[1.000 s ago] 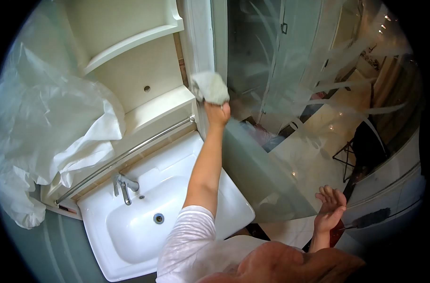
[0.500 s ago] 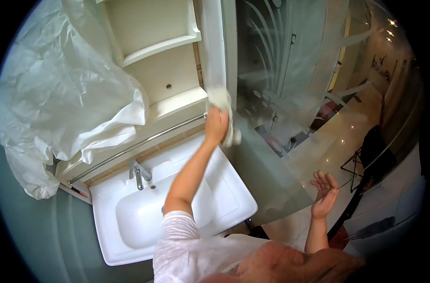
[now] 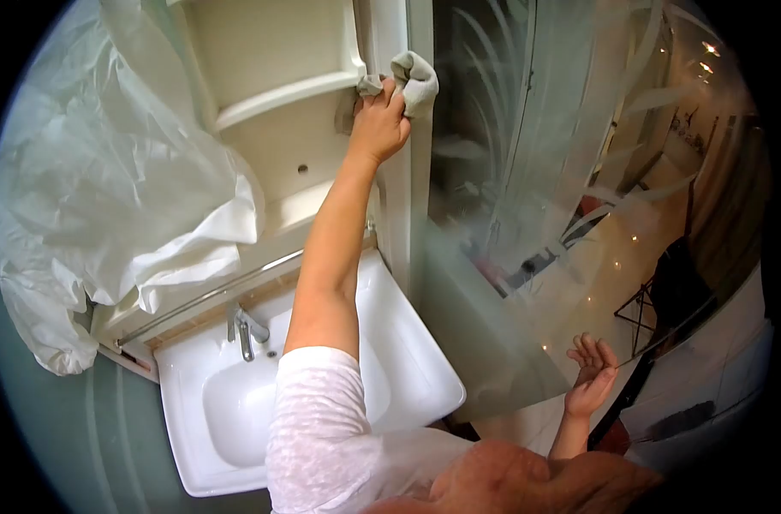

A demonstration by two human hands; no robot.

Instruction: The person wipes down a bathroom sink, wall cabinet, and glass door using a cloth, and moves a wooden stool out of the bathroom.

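Observation:
My left hand [image 3: 380,124] is stretched up and closed around a pale grey-white cloth [image 3: 417,84]. Part of the cloth sticks out past the fingers against the upright edge of a white shelf unit [image 3: 287,98], and a darker fold lies against the panel beside the hand. My left arm crosses in front of the white washbasin [image 3: 416,381] and its chrome tap [image 3: 247,330]. Off to the right, my right hand [image 3: 592,375] is raised with nothing in it, palm turned up and fingers loosely bent and apart.
White crumpled sheeting [image 3: 125,171] hangs over the left of the unit. A metal rail [image 3: 211,295] runs above the basin. Right of the unit stands a glass panel [image 3: 485,111] with leaf patterns. A dark folding chair [image 3: 677,283] is farther right.
My left hand has moved up along the unit's right upright with the cloth, from rail height to the middle shelf's level. The right hand stays nearly still, slightly lower in view.

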